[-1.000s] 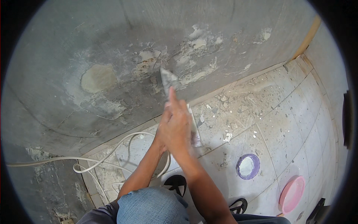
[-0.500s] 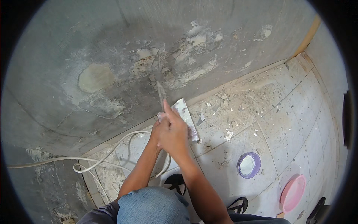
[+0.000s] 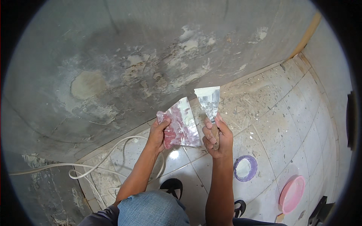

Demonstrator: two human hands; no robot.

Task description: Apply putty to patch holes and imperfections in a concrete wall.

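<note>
Right hand [image 3: 223,140] snug around putty knife [image 3: 211,106], left hand [image 3: 155,135] tight on red spreader [image 3: 181,126]

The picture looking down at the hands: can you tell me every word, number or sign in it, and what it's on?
There are none that I can read.
Red plastic spreader in the left hand: pale smears, no readable letters.
Scraper in the right hand: smeared blade, no readable marks.
Purple tub and pink bowl: no writing visible.
Grey wall: patches and stains, no words.
</note>
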